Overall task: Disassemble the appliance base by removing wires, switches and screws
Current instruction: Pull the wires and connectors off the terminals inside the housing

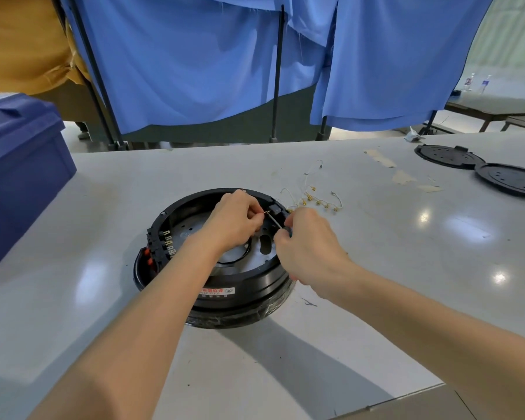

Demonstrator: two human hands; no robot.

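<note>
Hands meet over the base (225, 286): left hand (237, 216) pinches a wire (266, 212), right hand (303, 241) clamps a screwdriver (275, 221). A slip could gouge the fingers.

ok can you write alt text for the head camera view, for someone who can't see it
Two bare hands work inside a round black appliance base on a grey table: the left hand pinches a small wire end while the right hand holds a thin screwdriver at the far rim. Loose wires lie just beyond the base, two black round covers far right.
</note>
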